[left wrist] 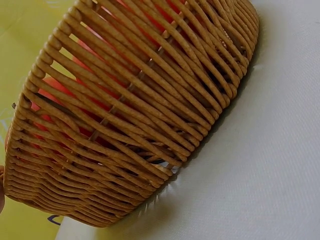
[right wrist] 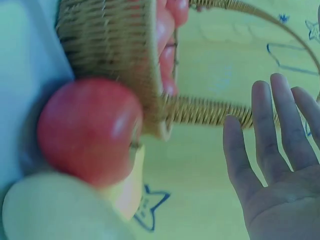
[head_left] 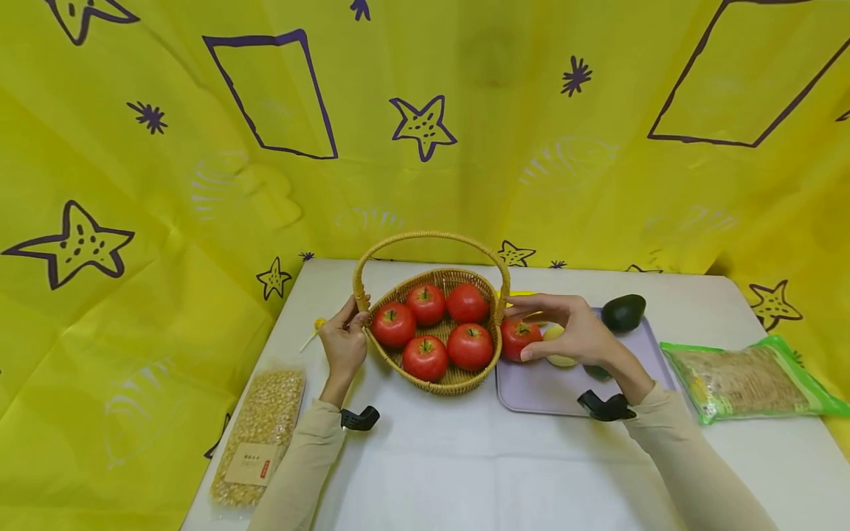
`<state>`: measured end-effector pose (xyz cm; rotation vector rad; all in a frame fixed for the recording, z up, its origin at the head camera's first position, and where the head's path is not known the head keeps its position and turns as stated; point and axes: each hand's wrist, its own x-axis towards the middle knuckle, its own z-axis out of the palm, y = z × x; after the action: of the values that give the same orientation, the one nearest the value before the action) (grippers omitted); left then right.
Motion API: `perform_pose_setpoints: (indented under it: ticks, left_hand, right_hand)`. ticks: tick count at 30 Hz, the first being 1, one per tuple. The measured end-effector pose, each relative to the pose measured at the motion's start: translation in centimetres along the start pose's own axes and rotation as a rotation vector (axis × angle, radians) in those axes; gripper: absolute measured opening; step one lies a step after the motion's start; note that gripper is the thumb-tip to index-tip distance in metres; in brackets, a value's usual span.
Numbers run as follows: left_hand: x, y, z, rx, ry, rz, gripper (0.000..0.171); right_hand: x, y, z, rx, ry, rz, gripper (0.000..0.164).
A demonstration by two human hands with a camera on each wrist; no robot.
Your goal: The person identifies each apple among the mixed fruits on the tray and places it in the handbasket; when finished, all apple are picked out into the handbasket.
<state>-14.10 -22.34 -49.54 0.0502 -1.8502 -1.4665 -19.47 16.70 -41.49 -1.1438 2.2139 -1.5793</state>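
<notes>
A woven wicker basket (head_left: 458, 385) with an arched handle holds several red apples (head_left: 425, 358). At its left side my left hand (head_left: 344, 346) grips the rim by the foot of the handle; in the left wrist view only a fingertip shows beside the wicker wall (left wrist: 125, 120). My right hand (head_left: 574, 328) is over the tray, right of the basket. Its fingers are extended toward the handle's right foot in the right wrist view, with nothing held. Beneath it another red apple (right wrist: 90, 130) sits against the basket's side, beside a pale oval item (right wrist: 55, 210).
The lavender tray (head_left: 531, 398) also bears an avocado (head_left: 623, 313) and a second dark green item (head_left: 598, 372). A green-edged bag (head_left: 750, 380) lies at the right, a pack of corn kernels (head_left: 262, 420) at the left. A yellow patterned cloth (head_left: 425, 192) hangs behind the table.
</notes>
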Motion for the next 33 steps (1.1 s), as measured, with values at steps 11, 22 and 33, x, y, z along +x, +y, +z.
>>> perform_pose_setpoints:
  ticks: [11, 22, 33]
  left_hand:
    - [0.0, -0.2, -0.2, -0.009, -0.010, 0.021, 0.041]
    - [0.0, -0.2, -0.3, -0.003, -0.036, 0.020, 0.041]
    - [0.0, -0.3, -0.3, 0.002, -0.019, 0.030, 0.040]
  right_hand:
    - [0.0, 2.8, -2.0, -0.160, -0.056, 0.098, 0.099]
    - [0.9, 3.9, -1.5, -0.307, -0.143, 0.131, 0.102]
    - [1.6, 4.5, -0.9, -0.396, -0.176, 0.179, 0.092]
